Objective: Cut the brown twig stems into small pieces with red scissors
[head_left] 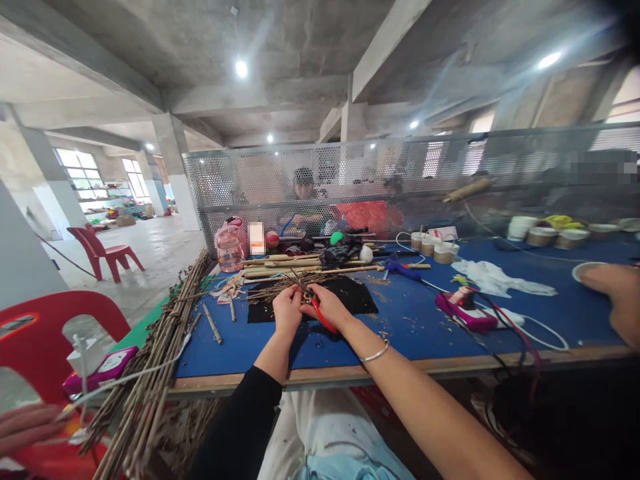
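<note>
"While the right hand [329,307] grips the red-handled cutters [323,319], what is the left hand [288,309] doing?"

"It sits just beside the right one, its fingers bent in at the near side of some thin twigs [270,291]. Whether it pinches one of them I cannot tell; the fingers hide it."

"And where are those twigs?"

"On a black cloth [361,297], which lies on the blue table [225,357]. Two short sticks [212,325] lie left of the cloth."

"What about behind?"

"Longer sticks [280,263] lie crosswise, with a green ball [337,237] and a white ball [366,254] near them and a pink jug [230,250] at their left end. A blue glue gun [401,269] lies to the right."

"And out at the sides?"

"On the left, a big bundle of stalks [165,353] runs past the table's edge, near a red chair [65,313]. On the right, a white plastic bag [493,277] lies beyond a purple power strip [470,320], and another person's hand [600,277] is at a bowl [577,272]."
</note>
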The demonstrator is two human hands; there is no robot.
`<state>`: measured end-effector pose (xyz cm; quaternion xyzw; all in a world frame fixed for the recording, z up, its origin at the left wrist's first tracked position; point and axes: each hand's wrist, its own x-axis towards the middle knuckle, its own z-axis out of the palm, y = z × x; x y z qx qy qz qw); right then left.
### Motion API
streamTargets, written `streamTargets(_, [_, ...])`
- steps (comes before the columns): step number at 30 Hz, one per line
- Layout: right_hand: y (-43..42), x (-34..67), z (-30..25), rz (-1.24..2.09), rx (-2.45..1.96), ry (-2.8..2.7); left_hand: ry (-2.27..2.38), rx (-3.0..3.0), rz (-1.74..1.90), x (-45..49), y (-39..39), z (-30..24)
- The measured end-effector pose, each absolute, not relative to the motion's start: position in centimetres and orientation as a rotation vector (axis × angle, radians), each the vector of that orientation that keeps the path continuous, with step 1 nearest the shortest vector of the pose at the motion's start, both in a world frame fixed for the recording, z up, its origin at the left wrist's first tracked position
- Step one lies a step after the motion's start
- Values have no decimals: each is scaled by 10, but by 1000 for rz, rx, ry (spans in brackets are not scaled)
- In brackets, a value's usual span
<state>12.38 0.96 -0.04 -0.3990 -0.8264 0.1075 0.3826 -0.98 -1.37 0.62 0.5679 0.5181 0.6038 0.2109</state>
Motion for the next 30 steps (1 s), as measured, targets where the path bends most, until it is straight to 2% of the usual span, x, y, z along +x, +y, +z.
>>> streamTargets(6, [6,126,3,311,-1037,-2098,1532,1724,1665,-10,-18,9])
streamTargets(19, [6,130,6,311,-1104,-2123,1549,1647,1660,-10,-15,8])
streamTargets(25, [5,131,8,185,-1181,-2127,1462,1535,1665,-9,-12,5])
streamTargets(30, [4,130,8,184,-1074,-2186,1421,1495,1671,-9,-8,1])
